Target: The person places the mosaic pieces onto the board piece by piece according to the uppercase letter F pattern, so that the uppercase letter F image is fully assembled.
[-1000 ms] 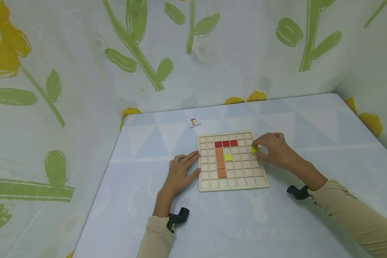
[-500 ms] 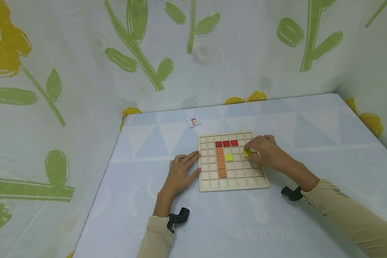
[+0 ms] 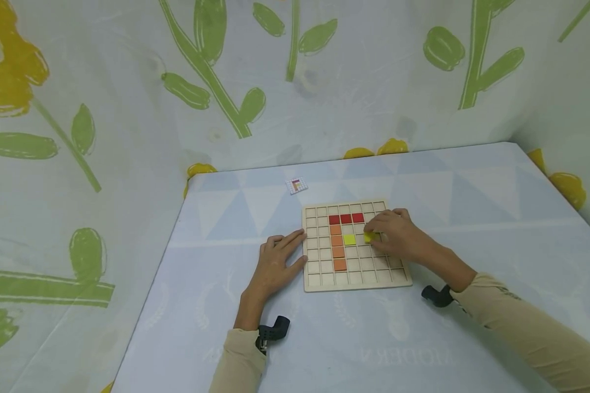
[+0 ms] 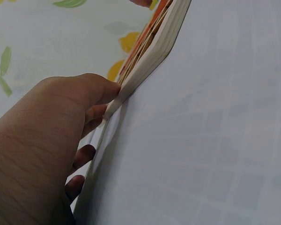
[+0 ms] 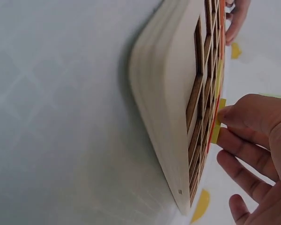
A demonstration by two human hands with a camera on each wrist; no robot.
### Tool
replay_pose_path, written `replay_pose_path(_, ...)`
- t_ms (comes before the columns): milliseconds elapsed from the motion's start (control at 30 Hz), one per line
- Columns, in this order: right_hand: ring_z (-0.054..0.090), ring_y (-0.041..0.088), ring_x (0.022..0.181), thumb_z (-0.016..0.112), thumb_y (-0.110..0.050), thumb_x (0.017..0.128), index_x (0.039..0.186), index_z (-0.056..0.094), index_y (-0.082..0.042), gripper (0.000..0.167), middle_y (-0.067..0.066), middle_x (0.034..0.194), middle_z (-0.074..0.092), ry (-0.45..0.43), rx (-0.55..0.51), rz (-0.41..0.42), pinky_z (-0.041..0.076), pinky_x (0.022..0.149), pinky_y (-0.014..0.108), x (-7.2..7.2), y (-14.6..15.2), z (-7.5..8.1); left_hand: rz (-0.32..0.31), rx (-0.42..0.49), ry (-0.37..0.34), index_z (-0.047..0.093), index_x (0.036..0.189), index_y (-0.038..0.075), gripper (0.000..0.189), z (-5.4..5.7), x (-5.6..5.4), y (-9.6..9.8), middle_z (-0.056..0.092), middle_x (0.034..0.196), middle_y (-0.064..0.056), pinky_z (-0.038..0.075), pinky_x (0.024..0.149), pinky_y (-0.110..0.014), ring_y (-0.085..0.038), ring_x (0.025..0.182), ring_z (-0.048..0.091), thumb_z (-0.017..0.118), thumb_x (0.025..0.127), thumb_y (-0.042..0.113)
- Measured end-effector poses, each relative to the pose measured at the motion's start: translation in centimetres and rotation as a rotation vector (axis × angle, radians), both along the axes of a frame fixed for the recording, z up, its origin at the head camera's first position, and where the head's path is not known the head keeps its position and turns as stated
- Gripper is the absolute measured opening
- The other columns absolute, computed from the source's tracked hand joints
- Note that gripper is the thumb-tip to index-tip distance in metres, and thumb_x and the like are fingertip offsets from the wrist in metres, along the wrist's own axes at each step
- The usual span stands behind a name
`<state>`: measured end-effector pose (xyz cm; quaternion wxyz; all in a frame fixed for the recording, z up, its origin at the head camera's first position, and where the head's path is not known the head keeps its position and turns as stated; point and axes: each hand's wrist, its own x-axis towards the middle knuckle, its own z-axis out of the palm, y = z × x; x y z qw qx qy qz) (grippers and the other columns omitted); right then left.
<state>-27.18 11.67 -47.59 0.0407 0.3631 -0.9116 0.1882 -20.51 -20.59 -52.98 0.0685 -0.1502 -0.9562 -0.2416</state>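
Note:
A wooden grid board (image 3: 324, 281) lies flat on the table. Three red tiles (image 3: 346, 219) form a row in it, and a column of several orange tiles (image 3: 337, 240) runs down from the left one. One yellow tile (image 3: 349, 240) sits beside the orange column. My right hand (image 3: 398, 234) pinches another yellow tile (image 5: 218, 121) between thumb and fingers, over the board to the right of the seated yellow tile. At the board's left edge, my left hand (image 3: 272, 267) rests with fingers extended; its thumb (image 4: 105, 89) touches the rim in the left wrist view.
A small card (image 3: 296, 185) with a coloured grid pattern lies behind the board. The pale blue table (image 3: 216, 218) meets flower-printed cloth walls (image 3: 364, 82) at its back and sides. A black wrist camera mount is on each wrist.
My right hand has carried the pinched yellow tile left, from the board's right edge inward to near the seated yellow tile. My left hand has stayed at the left edge.

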Motion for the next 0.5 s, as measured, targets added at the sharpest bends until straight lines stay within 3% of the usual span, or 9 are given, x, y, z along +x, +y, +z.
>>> replay_pose_path(233, 0.061, 0.029, 0.110, 0.078, -0.009, 0.082, 0.102, 0.075, -0.010, 0.019, 0.006, 0.108, 0.072, 0.007, 0.031, -0.002, 0.035, 0.096, 0.057, -0.18, -0.73, -0.26, -0.003, 0.008, 0.002, 0.050, 0.150, 0.026, 0.056, 0.07, 0.02, 0.06, 0.042, 0.155, 0.014, 0.032, 0.099, -0.047, -0.023, 0.128, 0.041, 0.057, 0.097, 0.042)
replay_pose_path(500, 0.061, 0.030, 0.110, 0.080, -0.006, 0.082, 0.101, 0.075, -0.009, 0.020, 0.006, 0.106, 0.072, 0.024, -0.009, 0.031, 0.035, 0.096, 0.057, -0.28, -1.00, -0.50, 0.003, 0.000, -0.005, 0.049, 0.150, 0.028, 0.056, 0.08, 0.03, 0.03, 0.040, 0.155, 0.016, 0.032, 0.099, -0.046, -0.021, 0.128, 0.040, 0.057, 0.097, 0.043)
